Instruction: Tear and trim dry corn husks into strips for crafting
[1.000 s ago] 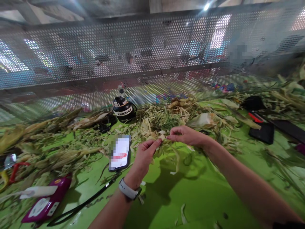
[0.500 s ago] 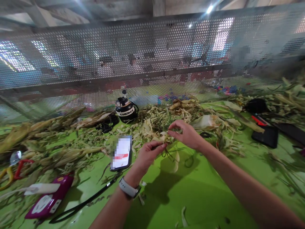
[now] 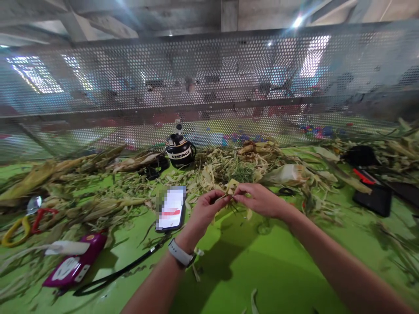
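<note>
My left hand and my right hand meet above a green table, both pinched on a small bunch of pale corn husk strips held between the fingertips. Thin strands hang down from the bunch. A grey watch sits on my left wrist. Just behind my hands lies a heap of corn husks.
A phone with a black lanyard lies left of my hands. A black bottle stands by the perforated metal screen. Corn ears lie at left, with a magenta case and yellow-red scissors. Black items at right.
My right hand dropped from a raised position and came in to meet the left. Both hands stay pinched on the husk strips. The view shifted slightly upward.
</note>
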### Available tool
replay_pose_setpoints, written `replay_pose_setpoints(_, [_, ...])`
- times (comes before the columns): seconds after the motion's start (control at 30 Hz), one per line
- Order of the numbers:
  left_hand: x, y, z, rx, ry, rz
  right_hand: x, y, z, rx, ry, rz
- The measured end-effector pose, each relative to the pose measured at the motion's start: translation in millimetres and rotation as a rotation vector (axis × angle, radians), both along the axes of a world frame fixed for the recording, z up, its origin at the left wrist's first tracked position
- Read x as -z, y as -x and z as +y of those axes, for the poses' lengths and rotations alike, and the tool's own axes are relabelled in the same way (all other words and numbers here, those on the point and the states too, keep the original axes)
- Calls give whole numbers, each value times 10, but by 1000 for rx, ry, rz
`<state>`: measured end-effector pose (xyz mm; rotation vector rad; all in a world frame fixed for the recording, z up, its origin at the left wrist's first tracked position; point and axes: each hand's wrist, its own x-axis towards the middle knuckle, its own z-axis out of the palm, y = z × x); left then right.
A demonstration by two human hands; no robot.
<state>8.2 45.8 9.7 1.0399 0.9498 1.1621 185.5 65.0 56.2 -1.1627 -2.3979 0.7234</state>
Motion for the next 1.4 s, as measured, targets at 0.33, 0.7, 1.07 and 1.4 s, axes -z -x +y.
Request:
replay_pose_setpoints(0.33, [-25,20,1,11,-10,100,17,9,10,-17,119,46])
replay_pose_setpoints(0.7, [-15,2,1,-34,-67,126,8,-41,31,-51,246,83])
replay_pose_setpoints(1.07, [8,15,-3,27,-33,130,128,-20,88,59,167,176])
replay_pose_setpoints(1.4, [-19,-30,-11,-75,-117,219,139,48,32,87,73,194])
